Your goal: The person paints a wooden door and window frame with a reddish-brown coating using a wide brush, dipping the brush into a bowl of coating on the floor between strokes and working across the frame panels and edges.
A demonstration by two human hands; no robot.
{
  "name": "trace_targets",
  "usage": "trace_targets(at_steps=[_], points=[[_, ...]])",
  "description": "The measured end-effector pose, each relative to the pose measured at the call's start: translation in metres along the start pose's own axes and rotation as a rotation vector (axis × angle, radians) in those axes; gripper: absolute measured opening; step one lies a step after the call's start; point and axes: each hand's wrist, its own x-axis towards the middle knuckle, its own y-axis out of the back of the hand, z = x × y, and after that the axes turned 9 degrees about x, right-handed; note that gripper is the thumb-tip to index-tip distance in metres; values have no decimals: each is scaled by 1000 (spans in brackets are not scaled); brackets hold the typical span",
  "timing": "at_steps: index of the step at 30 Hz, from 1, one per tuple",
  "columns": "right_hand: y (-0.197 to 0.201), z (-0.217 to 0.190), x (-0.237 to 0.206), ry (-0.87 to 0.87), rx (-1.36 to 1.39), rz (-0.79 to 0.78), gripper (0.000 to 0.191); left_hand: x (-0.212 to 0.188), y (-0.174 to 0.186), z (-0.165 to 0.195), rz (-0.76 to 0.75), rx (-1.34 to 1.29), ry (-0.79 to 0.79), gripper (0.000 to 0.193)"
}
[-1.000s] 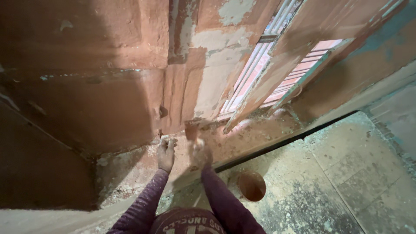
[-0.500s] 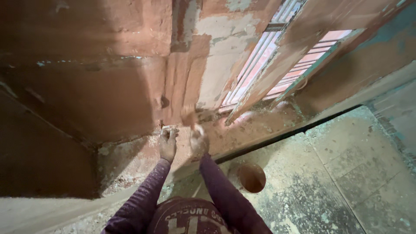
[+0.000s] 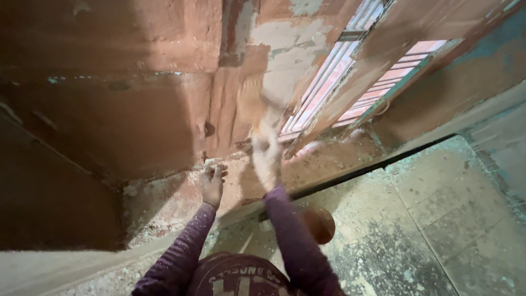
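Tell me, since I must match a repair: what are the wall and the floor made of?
The wall looks like reddish clay or brick under old plaster: pale grey patches remain, flaked off in places, finish rough and matte. The floor seems cement or stone slabs, grey and dusty, with straight joints and mottled stains. The right hand is raised against the wall, blurred; the left hand rests lower.

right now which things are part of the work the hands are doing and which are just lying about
In the work:
- right hand, raised with a blurred tool against the wall
- left hand, resting on the plaster rubble
- patchy plaster wall

Lying about:
- round brown bowl on the floor
- window shutter
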Motion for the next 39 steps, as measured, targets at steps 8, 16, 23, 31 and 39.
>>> trace_targets(at_steps=[8,16,23,31,39], points=[[-6,36,-38,-245,33,-93,45,9,12,12,16,-12,-85,27],[17,-30,34,-23,247,-27,49,1,5,-12,19,25,-33,23],[-25,9,-55,-385,-184,-161,40,4,18,10,26,20,-128,23],[-9,-65,24,59,110,-8,41,-2,15,18,49,5,-104,23],[-38,-40,-33,-247,33,-32,42,3,30,9,76,14,-113,23]])
